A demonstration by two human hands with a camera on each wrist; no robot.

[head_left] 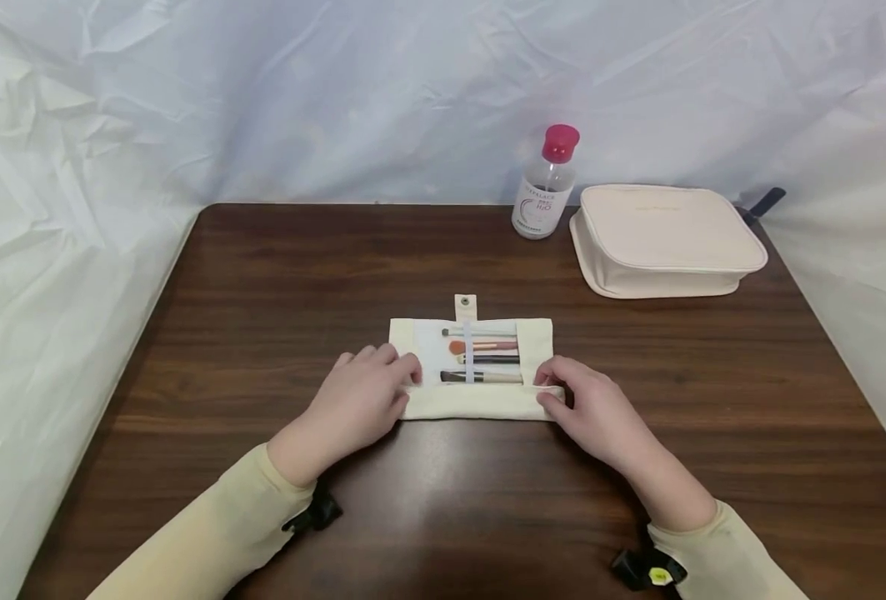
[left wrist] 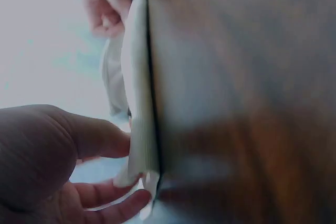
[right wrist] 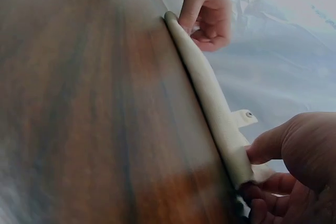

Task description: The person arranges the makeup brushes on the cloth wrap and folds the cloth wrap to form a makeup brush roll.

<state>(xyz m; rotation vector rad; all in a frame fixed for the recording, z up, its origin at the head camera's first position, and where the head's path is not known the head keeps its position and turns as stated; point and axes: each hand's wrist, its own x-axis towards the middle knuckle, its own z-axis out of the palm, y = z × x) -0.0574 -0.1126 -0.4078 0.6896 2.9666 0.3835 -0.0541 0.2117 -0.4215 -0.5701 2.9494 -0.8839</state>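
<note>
A cream cloth brush roll (head_left: 480,403) lies partly unrolled on the table, its near edge turned up into a thick fold. Several makeup brushes (head_left: 497,345) lie side by side in it under a white elastic strap (head_left: 468,352). From the far edge sticks out a tab (head_left: 465,306) with a metal snap. My left hand (head_left: 367,393) pinches the left end of the fold, with the thumb on the near side in the left wrist view. At the right end, my right hand (head_left: 596,412) grips the fold between thumb and curled fingers (right wrist: 273,203).
Beyond the roll, at the back right, a pale pink zippered case (head_left: 671,229) sits on the dark wooden table (head_left: 300,275). Left of it stands a clear bottle (head_left: 543,196) with a pink cap. White sheeting (head_left: 352,92) hangs around the table.
</note>
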